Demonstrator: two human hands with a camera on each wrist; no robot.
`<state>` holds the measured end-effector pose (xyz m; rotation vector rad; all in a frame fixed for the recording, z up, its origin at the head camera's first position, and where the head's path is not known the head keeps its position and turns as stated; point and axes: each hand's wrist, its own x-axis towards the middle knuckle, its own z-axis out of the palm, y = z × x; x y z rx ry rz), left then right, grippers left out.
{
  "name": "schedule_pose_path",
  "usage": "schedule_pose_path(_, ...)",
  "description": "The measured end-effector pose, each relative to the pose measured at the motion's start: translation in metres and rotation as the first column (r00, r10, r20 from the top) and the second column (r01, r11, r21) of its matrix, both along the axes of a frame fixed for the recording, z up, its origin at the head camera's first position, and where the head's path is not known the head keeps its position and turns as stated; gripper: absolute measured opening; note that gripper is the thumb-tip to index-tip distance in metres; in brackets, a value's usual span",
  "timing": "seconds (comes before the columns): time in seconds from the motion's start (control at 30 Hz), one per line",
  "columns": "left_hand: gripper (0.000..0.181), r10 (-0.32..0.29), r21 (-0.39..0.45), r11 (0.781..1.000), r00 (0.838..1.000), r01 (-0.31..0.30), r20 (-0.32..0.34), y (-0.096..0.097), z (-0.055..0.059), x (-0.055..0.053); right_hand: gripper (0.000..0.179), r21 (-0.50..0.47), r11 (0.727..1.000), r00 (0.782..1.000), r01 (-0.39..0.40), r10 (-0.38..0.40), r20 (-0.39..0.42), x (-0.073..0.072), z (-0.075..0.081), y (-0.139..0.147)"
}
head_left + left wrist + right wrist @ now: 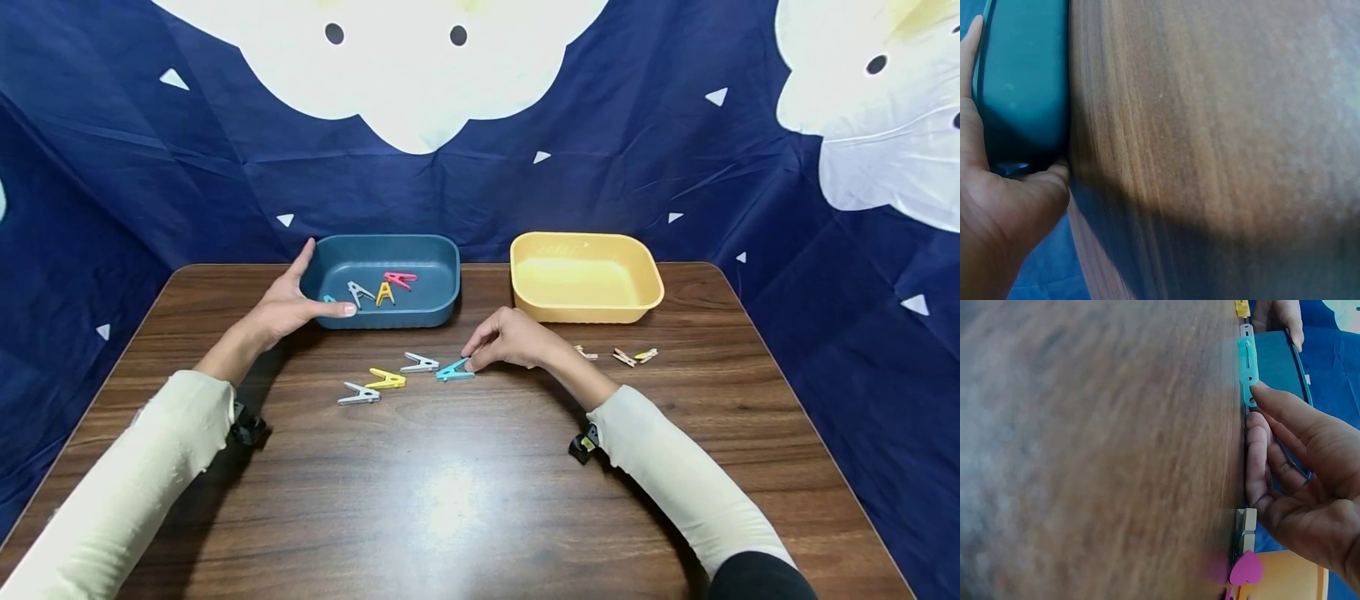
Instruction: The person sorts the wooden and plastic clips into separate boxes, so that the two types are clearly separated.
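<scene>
At the left end of a dark blue plastic bin (390,319), my left hand (281,308) grips it, thumb over the front rim and fingers along the left side. Inside lie a grey clothespin (360,292), an orange-yellow clothespin (385,293), a pink clothespin (401,278) and part of a blue one. My right hand (513,337) pinches one leg of a light blue clothespin (453,372) at the table surface, in front of the bins. To its left lie a yellow clothespin (387,379) and two grey ones, the nearer grey clothespin (360,393) lowest.
A yellow bin (585,315) stands at the back right. Several small wooden clothespins (624,357) lie before it, one with a pink heart (1247,569) in the right wrist view. The wooden table (480,517) backs onto a dark blue cloth (480,183).
</scene>
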<state>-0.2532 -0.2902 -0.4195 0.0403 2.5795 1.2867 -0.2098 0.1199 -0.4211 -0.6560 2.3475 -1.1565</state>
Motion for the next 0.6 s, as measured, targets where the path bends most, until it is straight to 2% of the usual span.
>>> schedule_pose_path(0.13, 0.147, 0.0, 0.006, 1.0, 1.0, 0.0, -0.001, 0.0011, 0.0004, 0.0001, 0.011, 0.05, 0.999, 0.997, -0.005, 0.008, -0.074, 0.0011, 0.0013, -0.0005)
schedule_pose_path(0.23, 0.147, 0.001, 0.009, 1.0, 1.0, -0.001, 0.0, 0.0008, 0.0018, 0.0007, 0.008, 0.07, 0.998, 0.995, -0.001, 0.008, -0.096, 0.0014, 0.0027, -0.0012)
schedule_pose_path(0.4, 0.148, 0.002, 0.015, 1.0, 1.0, -0.002, 0.006, 0.0006, 0.0018, 0.0015, 0.005, 0.062, 0.998, 0.997, 0.011, -0.006, -0.083, 0.0011, 0.0023, -0.0002)
schedule_pose_path(0.6, 0.147, -0.001, 0.017, 1.0, 1.0, 0.001, 0.006, 0.0016, 0.0024, 0.0016, 0.004, -0.008, 1.0, 0.999, 0.013, -0.013, -0.037, 0.0006, 0.0035, 0.0019)
